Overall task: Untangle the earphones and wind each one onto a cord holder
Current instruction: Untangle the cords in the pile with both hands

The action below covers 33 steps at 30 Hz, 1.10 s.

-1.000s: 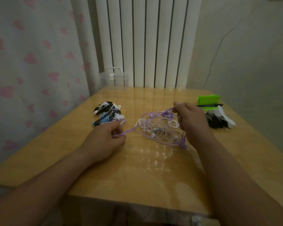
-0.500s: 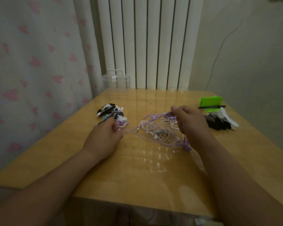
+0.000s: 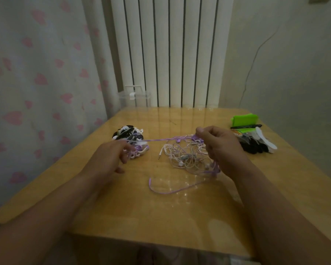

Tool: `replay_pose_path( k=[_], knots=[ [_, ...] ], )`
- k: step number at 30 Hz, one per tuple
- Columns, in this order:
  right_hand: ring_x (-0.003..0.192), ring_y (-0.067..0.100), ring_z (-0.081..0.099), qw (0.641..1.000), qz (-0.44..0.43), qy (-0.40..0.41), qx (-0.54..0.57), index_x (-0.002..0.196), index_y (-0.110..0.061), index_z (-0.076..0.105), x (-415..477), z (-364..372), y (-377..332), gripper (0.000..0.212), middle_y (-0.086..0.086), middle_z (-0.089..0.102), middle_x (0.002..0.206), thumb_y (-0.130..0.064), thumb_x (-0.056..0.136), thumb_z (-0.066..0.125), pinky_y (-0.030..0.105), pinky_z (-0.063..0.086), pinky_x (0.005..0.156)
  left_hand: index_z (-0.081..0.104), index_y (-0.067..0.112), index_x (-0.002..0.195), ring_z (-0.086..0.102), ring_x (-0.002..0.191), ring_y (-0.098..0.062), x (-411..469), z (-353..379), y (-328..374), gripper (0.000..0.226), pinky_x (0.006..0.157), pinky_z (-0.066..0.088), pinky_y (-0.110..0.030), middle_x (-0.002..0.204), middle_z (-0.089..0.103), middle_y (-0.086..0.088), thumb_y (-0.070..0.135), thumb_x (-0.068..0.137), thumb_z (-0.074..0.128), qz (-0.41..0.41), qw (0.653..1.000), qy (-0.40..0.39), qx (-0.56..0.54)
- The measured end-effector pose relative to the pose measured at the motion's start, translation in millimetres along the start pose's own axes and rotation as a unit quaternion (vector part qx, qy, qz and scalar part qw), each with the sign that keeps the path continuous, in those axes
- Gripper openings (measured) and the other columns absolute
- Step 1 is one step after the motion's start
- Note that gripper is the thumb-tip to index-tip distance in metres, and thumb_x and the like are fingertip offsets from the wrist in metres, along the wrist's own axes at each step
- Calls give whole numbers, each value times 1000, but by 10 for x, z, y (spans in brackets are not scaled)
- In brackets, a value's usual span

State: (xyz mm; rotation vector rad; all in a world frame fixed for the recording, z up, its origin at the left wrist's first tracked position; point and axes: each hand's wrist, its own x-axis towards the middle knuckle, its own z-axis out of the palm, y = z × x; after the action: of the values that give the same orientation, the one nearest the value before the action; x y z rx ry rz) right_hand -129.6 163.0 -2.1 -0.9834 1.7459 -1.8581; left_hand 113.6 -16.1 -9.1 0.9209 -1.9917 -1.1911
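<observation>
A tangle of white and purple earphones (image 3: 187, 155) lies on the wooden table (image 3: 161, 211). My right hand (image 3: 218, 148) pinches a purple cord (image 3: 161, 139) at the top of the tangle and holds it taut. The cord runs left to my left hand (image 3: 111, 157), whose fingers curl round it. A loose purple loop (image 3: 172, 190) trails on the table in front of the tangle. Wound earphones on holders (image 3: 128, 134) sit in a pile just behind my left hand. Empty black and white cord holders (image 3: 256, 142) lie to the right of my right hand.
A green pad (image 3: 245, 119) with a black pen (image 3: 246, 126) lies at the far right. A clear plastic box (image 3: 135, 98) stands beyond the table's far left corner, before a white radiator (image 3: 170, 54). A curtain (image 3: 36, 83) hangs at the left.
My hands have drawn apart, pulling the purple cord straight between them. A loop of purple cord has come free and now lies on the table in front of the tangle.
</observation>
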Motion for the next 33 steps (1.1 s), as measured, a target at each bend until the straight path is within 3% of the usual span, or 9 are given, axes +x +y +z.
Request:
replay_pose_path(
  k=[6,9,13,18,22,24,28,31,33],
  knots=[
    [53,14,40,980,58,-168,90,119,-2,66,-72,-24,-86,21,5,57,74,-10,102,55,27,30,45,70,8,98,49,53,-18,2,-256,119,60,69,55,-37,75,58,-9,57,105,37,-123,935,-24,-333],
    [53,17,48,974,107,-183,83,122,-3,68,-108,7,-106,32,15,65,85,-20,106,46,26,34,43,70,12,113,72,85,-24,0,-332,177,72,83,59,-49,87,70,-11,74,99,38,-128,941,-33,-311],
    [61,21,55,977,95,-190,-27,114,-6,75,-173,76,-315,29,15,68,81,-18,104,50,30,41,51,67,19,116,65,123,-18,39,-419,422,58,99,52,-61,119,73,-5,70,98,47,-71,953,-6,-293],
    [59,17,41,970,83,-219,-62,109,-5,77,-317,7,-540,29,5,51,70,-28,103,59,30,36,55,66,36,114,50,136,-6,27,-554,741,44,113,24,-69,127,64,16,63,80,60,-14,951,38,-307],
    [56,15,19,961,117,-249,13,110,-4,75,-442,-61,-636,49,3,39,68,-44,107,48,26,16,46,65,29,119,58,120,-2,143,-608,794,32,116,25,-60,117,69,17,50,99,51,-5,930,49,-363],
    [55,14,17,961,122,-243,49,108,-5,76,-508,-57,-628,48,3,37,68,-43,108,48,24,17,42,69,24,116,64,119,-11,168,-544,769,23,114,37,-54,112,71,9,33,101,55,-29,944,62,-322],
    [52,10,23,964,85,-248,48,104,-7,73,-617,-6,-582,31,6,45,74,-32,105,55,20,22,42,73,22,107,67,102,-21,41,-236,643,20,80,49,-31,106,72,-4,9,93,65,-25,999,-32,-36],
    [53,11,25,969,85,-228,33,108,-4,69,-629,64,-560,30,5,47,74,-28,109,52,22,21,45,69,32,106,59,97,-16,-167,-37,568,22,88,50,-36,111,62,3,36,85,63,113,967,30,228],
    [54,12,25,974,81,-208,20,107,-2,69,-615,132,-542,31,5,47,72,-28,109,51,25,19,48,66,29,111,62,97,-12,-410,122,653,27,94,53,-43,107,63,5,48,93,61,161,972,-23,167]
  ],
)
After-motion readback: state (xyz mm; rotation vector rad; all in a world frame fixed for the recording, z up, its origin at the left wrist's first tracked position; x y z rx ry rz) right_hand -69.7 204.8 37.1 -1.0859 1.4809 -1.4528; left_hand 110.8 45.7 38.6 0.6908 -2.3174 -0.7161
